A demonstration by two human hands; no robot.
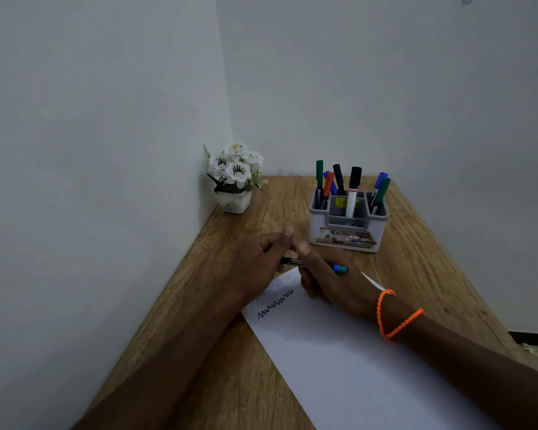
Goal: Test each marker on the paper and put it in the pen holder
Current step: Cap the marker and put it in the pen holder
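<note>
Both hands meet over the far end of the paper (354, 352); the right hand (326, 280) grips a marker (295, 262), the left hand (261, 259) pinches its left end.

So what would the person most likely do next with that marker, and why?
Probably lift the marker to the pen holder. Both the left hand and the right hand grip it, and a dark squiggle already marks the paper.
</note>
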